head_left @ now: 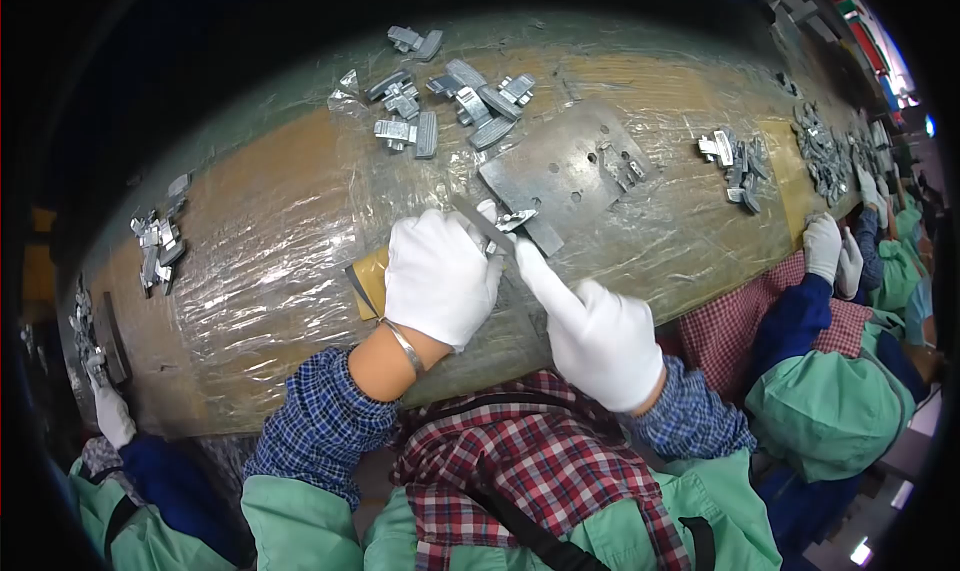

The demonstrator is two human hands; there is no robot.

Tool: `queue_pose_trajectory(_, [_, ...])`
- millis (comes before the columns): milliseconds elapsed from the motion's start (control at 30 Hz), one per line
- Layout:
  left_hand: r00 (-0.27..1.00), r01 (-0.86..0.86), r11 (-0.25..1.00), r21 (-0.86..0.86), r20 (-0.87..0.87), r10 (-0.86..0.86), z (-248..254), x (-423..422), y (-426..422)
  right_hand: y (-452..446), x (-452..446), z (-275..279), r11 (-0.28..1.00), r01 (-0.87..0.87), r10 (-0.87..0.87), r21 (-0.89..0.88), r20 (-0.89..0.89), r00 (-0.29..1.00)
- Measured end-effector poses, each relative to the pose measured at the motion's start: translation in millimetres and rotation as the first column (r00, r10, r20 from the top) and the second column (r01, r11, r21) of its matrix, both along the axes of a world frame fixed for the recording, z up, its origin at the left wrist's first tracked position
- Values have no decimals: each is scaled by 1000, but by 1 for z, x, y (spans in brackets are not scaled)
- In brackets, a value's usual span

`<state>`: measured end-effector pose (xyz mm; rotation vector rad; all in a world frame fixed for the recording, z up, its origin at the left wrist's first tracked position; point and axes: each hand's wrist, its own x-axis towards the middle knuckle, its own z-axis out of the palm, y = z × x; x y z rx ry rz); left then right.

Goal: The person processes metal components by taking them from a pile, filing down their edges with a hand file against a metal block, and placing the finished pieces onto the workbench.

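Observation:
My left hand (440, 281), in a white glove, is closed with its fingertips around a small silver metal casting (516, 220). My right hand (600, 336), gloved too, grips a grey flat file (478, 217), its index finger stretched along the near end. The file lies slantwise across the casting, close to my left fingertips. The fingers hide much of the casting and of the file's handle end. Just beyond both hands, a flat steel plate with holes (575, 161) rests on the film-covered table (270, 221).
Loose castings (470, 101) lie in a cluster beyond the plate. Smaller piles sit at left (158, 249) and right (738, 166). A yellow piece (370, 283) is beside my left wrist. Co-workers' gloved hands (822, 246) are at the right, and another gloved hand (113, 416) at far left.

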<state>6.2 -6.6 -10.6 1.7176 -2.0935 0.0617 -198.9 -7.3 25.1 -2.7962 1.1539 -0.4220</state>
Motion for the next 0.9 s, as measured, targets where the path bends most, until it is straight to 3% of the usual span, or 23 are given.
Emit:
queue_pose_trajectory(100, [1000,-11,999,49,29,10,-1,-3,0,-15,13,-9,1000,-3,4,-14,102,995])
queue_pose_trajectory(233, [1000,3,999,49,-5,-3,2,-1,4,16,-15,9,997,9,-2,83,-82,997])
queue_pose_trajectory(333, [999,-27,999,36,20,26,-2,-1,3,22,-19,4,998,12,-9,64,-47,999])
queue_pose_trajectory(533, [998,-49,991,126,-22,52,4,-8,4,-17,4,-9,987,89,-118,135,221,968])
queue_pose_trajectory(600, [993,-67,994,92,-90,76,3,-10,1,-12,-2,-8,983,86,-117,161,198,973])
queue_pose_trajectory(700, [997,-51,976,214,-54,63,8,-8,0,13,-12,-10,979,106,-126,173,106,986])
queue_pose_trajectory(800, [997,-51,995,82,-49,55,0,-12,3,29,-21,-13,982,95,-114,165,110,987])
queue_pose_trajectory(900, [990,-138,969,206,59,129,3,-13,-1,20,-16,-11,986,106,-113,131,50,992])
